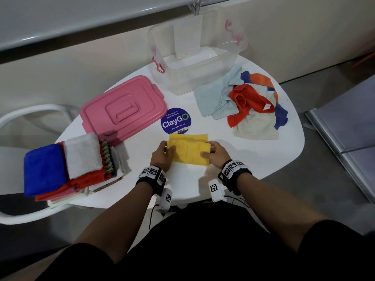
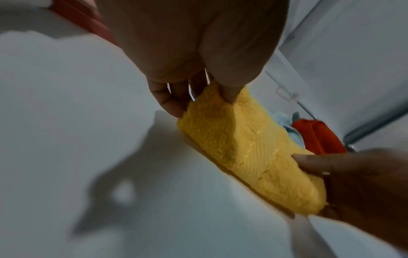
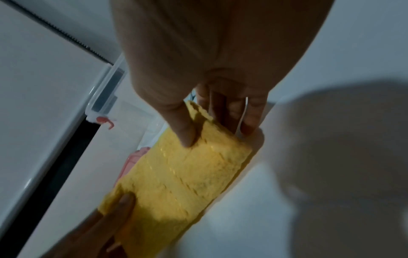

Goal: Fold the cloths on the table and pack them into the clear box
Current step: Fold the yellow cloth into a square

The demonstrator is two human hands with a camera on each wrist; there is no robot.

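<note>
A yellow cloth [image 1: 189, 150] lies partly folded on the white table [image 1: 243, 165] in front of me. My left hand [image 1: 165, 154] pinches its left end, thumb on top, seen close in the left wrist view as yellow cloth [image 2: 243, 153] under my left hand [image 2: 198, 97]. My right hand [image 1: 213, 153] pinches the right end, thumb on top of the yellow cloth [image 3: 176, 174], right hand [image 3: 198, 127]. The clear box [image 1: 194, 55] stands open at the table's far side. A heap of unfolded cloths [image 1: 247, 104] lies to the right of it.
A pink lid [image 1: 123, 110] lies left of centre, a round purple sticker [image 1: 176, 121] beside it. A stack of folded cloths [image 1: 71, 165] sits at the table's left edge. A white chair [image 1: 30, 116] stands to the left, a grey bench [image 1: 349, 126] to the right.
</note>
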